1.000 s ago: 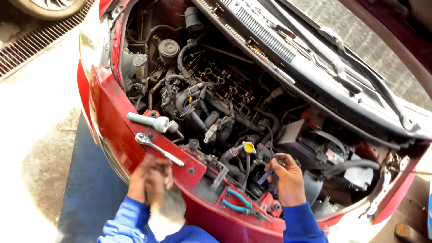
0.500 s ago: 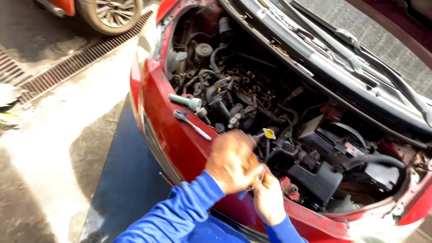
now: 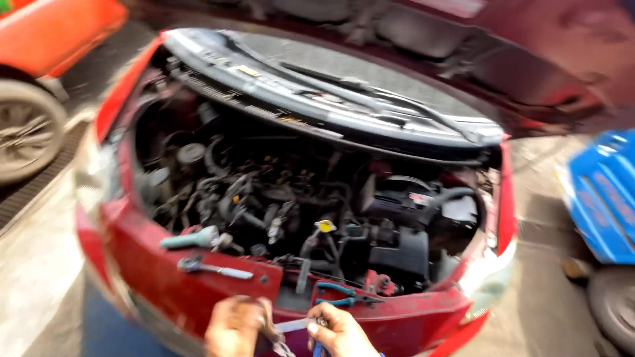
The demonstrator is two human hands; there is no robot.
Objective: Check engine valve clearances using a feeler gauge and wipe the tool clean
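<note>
Far left: passed over an orange vehicle (image 3: 53,33) and its wheel (image 3: 26,132). On the red front panel (image 3: 165,291) of the open engine bay (image 3: 297,198), noted a grey-green handled tool (image 3: 192,238) and, just nearer, a wrench (image 3: 211,268) lying flat. At the near edge, found the left hand (image 3: 231,327) curled, fingers half closed against a pale strip (image 3: 291,325); could not tell through the blur whether held or merely touched. Just right of it, saw the right hand (image 3: 340,330) closed on a blue-handled tool (image 3: 316,347), tip near that strip. Judged as fiddling work between both hands, off the engine. Would call for a steady grip and a steadier view. Farther right: blue-handled pliers (image 3: 344,294) on the panel, a yellow cap (image 3: 325,226) beyond, a blue vehicle (image 3: 605,198).
</note>
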